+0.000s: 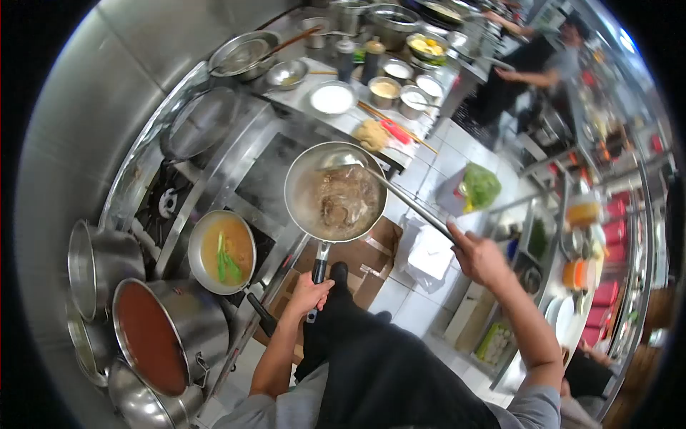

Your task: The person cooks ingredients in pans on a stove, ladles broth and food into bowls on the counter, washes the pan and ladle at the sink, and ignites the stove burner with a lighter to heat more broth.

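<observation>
My left hand (pixel 310 293) is closed around the black handle of a frying pan (pixel 294 171), held up beside the stove. Inside the pan lies brown, steaming meat (pixel 343 199), partly blurred by steam. My right hand (pixel 477 254) grips the long metal handle of a ladle (pixel 411 202), whose bowl end rests in the pan against the food. Left of my left hand, a second pan (pixel 202 275) sits on the stove with orange-yellow broth (pixel 236 239) and green leaf stalks (pixel 227 261) in it.
A large pot of red sauce (pixel 207 314) stands at the lower left beside other steel pots. Bowls of seasonings (pixel 384 91) and bottles (pixel 371 58) crowd the counter at the back. A green bag (pixel 481 186) stands on the floor to the right. Another person (pixel 529 71) works at the upper right.
</observation>
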### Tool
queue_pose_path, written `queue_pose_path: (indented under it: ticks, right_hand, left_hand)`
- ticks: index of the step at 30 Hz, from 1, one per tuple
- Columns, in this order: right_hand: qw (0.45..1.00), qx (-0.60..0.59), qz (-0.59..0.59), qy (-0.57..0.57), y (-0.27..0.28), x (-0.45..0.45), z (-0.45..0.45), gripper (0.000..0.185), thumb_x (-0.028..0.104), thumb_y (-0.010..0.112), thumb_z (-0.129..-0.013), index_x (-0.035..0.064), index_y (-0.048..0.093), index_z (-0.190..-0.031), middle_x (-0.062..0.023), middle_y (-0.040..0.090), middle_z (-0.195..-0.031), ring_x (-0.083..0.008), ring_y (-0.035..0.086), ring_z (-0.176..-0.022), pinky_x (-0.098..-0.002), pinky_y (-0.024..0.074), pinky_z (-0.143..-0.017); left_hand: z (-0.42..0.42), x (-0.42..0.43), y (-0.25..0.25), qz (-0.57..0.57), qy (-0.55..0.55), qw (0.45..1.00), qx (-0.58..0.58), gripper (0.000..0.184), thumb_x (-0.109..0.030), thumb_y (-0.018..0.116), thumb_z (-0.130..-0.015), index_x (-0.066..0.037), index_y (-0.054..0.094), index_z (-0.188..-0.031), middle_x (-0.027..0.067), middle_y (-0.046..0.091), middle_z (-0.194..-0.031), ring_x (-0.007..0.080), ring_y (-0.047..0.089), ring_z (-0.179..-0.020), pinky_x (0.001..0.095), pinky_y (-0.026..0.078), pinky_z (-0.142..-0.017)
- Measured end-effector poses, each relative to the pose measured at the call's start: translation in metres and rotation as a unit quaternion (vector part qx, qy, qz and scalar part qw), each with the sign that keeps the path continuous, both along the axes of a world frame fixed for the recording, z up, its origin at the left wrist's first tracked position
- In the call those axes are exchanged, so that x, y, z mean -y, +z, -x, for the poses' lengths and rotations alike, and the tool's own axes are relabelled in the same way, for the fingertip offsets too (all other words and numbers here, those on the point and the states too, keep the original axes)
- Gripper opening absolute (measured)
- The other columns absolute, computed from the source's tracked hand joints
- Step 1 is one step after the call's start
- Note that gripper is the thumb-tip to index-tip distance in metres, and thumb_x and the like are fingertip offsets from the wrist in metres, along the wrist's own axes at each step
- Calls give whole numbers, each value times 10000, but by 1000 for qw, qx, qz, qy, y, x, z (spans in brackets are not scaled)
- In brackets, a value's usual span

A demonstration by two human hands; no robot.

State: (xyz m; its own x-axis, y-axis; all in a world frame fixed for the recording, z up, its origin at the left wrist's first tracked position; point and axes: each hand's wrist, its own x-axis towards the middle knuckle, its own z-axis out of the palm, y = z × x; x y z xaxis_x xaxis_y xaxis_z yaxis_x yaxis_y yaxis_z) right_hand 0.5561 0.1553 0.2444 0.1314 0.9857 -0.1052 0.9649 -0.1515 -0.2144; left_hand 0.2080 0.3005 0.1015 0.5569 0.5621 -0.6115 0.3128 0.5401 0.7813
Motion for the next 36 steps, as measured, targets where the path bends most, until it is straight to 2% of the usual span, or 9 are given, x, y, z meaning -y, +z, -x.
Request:
queue_pose_path:
  ticks: [7, 10, 11, 14, 19, 22, 30, 33, 36]
  right_hand:
    - [992, -52, -3, -114, -7, 117, -11, 532, 169, 569, -868, 89, 395, -1365, -201, 609, -783, -392, 606, -664, -475, 487, -633]
    - [930, -232, 87, -272, 16, 171, 17, 476, 169, 561, -881, 26, 431, -1315, -244, 609, -699, -420, 612, -712, -453, 480, -667]
    - [925, -254, 50, -279, 8, 193, 24, 450, 171, 553, -896, 9, 450, -1304, -204, 593, -635, -348, 613, -593, -416, 487, -609]
    - [811, -421, 70, -399, 8, 243, 51, 431, 155, 542, -914, 15, 455, -1311, -72, 506, -554, -130, 526, -465, -328, 452, -448]
    - [681, -541, 55, -491, 13, 302, 81, 330, 155, 516, -936, 39, 484, -1244, -32, 498, -642, -100, 476, -444, -272, 424, -396]
    - [622, -600, 35, -502, 16, 329, 95, 124, 158, 500, -941, 46, 497, -995, -17, 473, -626, -88, 455, -432, -261, 413, -386]
    - [529, -653, -42, -540, 24, 378, 118, 122, 166, 514, -933, 50, 511, -895, -1, 481, -610, -80, 477, -433, -245, 422, -381]
    - [457, -698, -77, -546, 25, 390, 123, 107, 161, 520, -932, 58, 507, -905, 2, 488, -614, -70, 477, -433, -230, 418, -378]
    - [282, -794, -148, -517, 32, 400, 121, 192, 156, 489, -949, 56, 517, -1110, 24, 455, -636, -49, 426, -436, -205, 373, -380]
  left_hand:
    - [-37, 51, 28, 12, -95, 995, 16, 218, -69, 620, -851, -64, 446, -720, 18, 464, -505, 90, 440, -362, 257, 366, -335]
    - [-60, 75, 33, 21, -143, 989, 37, 227, -76, 604, -860, -67, 442, -701, 16, 461, -504, 92, 443, -364, 256, 367, -340]
    - [-69, 84, 33, 20, -157, 987, 38, 227, -76, 604, -860, -67, 442, -701, 16, 461, -504, 92, 443, -364, 256, 367, -340]
    - [-94, 110, 31, 22, -193, 980, 39, 226, -77, 609, -856, -66, 443, -703, 12, 455, -503, 91, 442, -364, 254, 366, -343]
    - [-131, 154, 27, 31, -276, 961, 16, 245, -51, 599, -859, -76, 417, -698, 5, 443, -514, 91, 445, -363, 264, 373, -334]
    - [-150, 178, 26, 46, -313, 948, 21, 243, -62, 606, -858, -78, 415, -708, 3, 444, -516, 89, 445, -363, 263, 376, -335]
    - [-194, 216, 31, 26, -429, 903, 9, 218, -79, 609, -850, -63, 424, -736, 1, 458, -514, 86, 438, -365, 262, 379, -345]
    - [-210, 221, 35, 25, -467, 884, 0, 225, -76, 612, -844, -64, 419, -729, 4, 458, -514, 89, 441, -366, 266, 378, -344]
    - [-228, 224, 41, 9, -512, 859, -9, 231, -78, 620, -838, -61, 422, -720, 8, 458, -516, 93, 445, -368, 269, 377, -345]
